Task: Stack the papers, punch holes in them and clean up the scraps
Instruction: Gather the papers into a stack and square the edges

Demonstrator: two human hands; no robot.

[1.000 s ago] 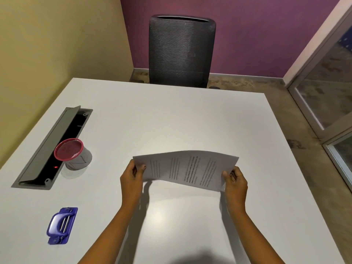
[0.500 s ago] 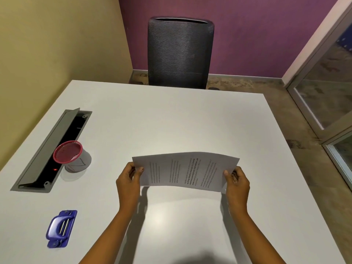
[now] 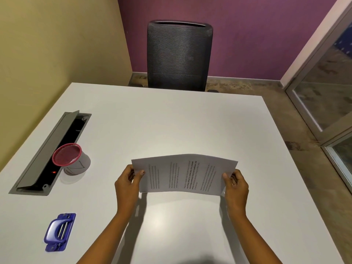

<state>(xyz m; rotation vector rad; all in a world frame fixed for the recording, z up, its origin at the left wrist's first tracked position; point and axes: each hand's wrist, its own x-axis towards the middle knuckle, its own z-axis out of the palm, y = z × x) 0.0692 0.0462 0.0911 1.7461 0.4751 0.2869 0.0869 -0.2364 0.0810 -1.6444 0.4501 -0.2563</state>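
Papers [image 3: 182,174] lowering toward worktop [image 3: 171,121]; left end dropping more than right, so lower edge levelling out. Left hand [image 3: 127,185] sinking and drifting slightly outward with it; right hand [image 3: 236,189] easing down only marginally.

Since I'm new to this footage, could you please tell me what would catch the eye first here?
The printed papers stand out, gripped at both side edges by the left hand and right hand over the white table. To their left sit a red-rimmed cup and, nearer, a blue hole punch.
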